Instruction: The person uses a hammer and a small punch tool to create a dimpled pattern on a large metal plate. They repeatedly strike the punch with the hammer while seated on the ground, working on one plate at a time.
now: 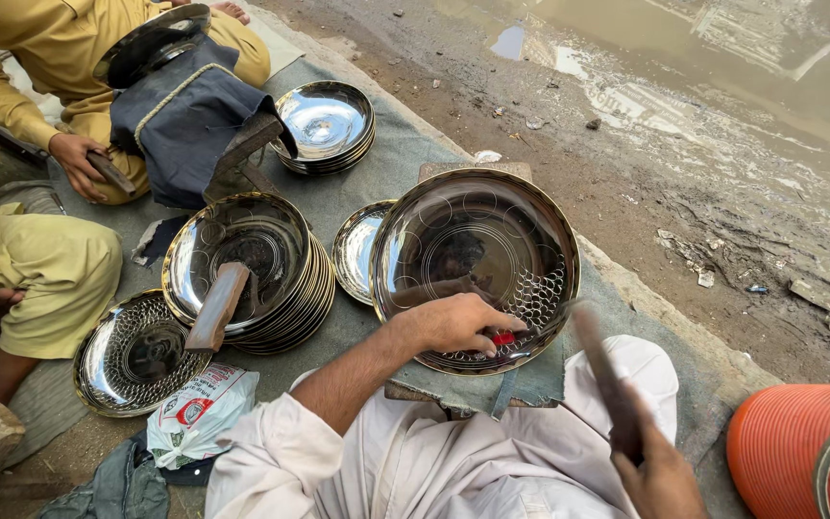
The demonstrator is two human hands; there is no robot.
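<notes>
The left hand [458,325] pinches a small red-tipped punch [502,338] against 1 shiny round steel plate [473,259], partly dimpled; the right hand [660,476] grips a blurred wooden mallet [605,380].

The person wears loose, pale cream cloth, creased in soft folds across the lap and knees. The left sleeve is pushed up above the elbow, leaving the forearm bare. Both hands, left [456,324] and right [663,478], are ungloved. No ring or watch shows, though the right wrist is partly cut off.
</notes>
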